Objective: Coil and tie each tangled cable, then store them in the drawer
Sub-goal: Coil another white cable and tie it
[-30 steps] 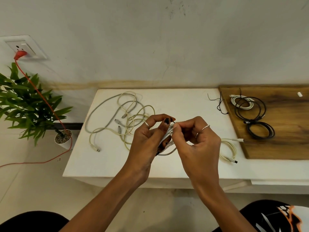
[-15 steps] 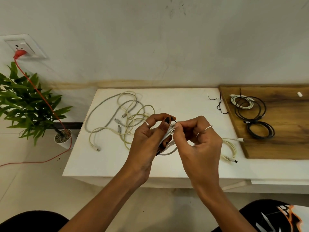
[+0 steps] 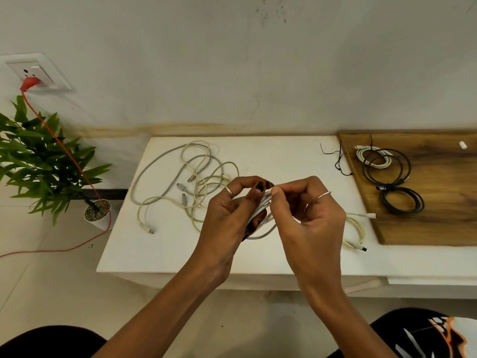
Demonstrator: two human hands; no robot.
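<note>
Matt white table (image 3: 160, 254), grained wooden board (image 3: 438, 202), smooth rubbery cream cables (image 3: 206, 171), glossy black cables (image 3: 402, 200)

Both hands, left hand (image 3: 227, 215) and right hand (image 3: 309, 223), pinch a coiled white cable (image 3: 260, 211) above the white table (image 3: 167, 251)

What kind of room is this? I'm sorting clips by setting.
Probably a home room or small office, not a workshop: a low white table against a plain wall, a wall socket with a red plug, and a potted plant on the floor.
</note>
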